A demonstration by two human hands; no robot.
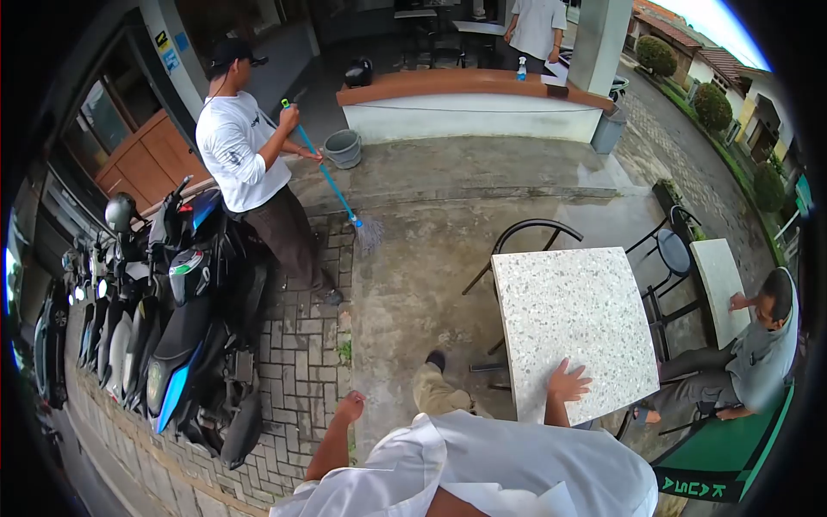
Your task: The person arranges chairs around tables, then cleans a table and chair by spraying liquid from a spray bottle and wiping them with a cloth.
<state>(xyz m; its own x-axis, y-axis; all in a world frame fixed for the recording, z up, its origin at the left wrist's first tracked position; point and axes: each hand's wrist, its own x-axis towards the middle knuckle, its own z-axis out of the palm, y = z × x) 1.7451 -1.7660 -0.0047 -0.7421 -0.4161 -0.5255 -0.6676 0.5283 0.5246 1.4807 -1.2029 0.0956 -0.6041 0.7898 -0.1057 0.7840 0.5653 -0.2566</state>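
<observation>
from the head view, the speckled table (573, 302) lies under my right hand (568, 382), whose fingers are spread flat near its closest edge. my left hand (351, 407) hangs left of the table, well apart; its fingers look curled, but i cannot tell whether they press together. a black chair (535, 222) stands at the table's far left corner. farther left of the table, a standing person (245, 159) grips a blue mop (334, 183).
</observation>
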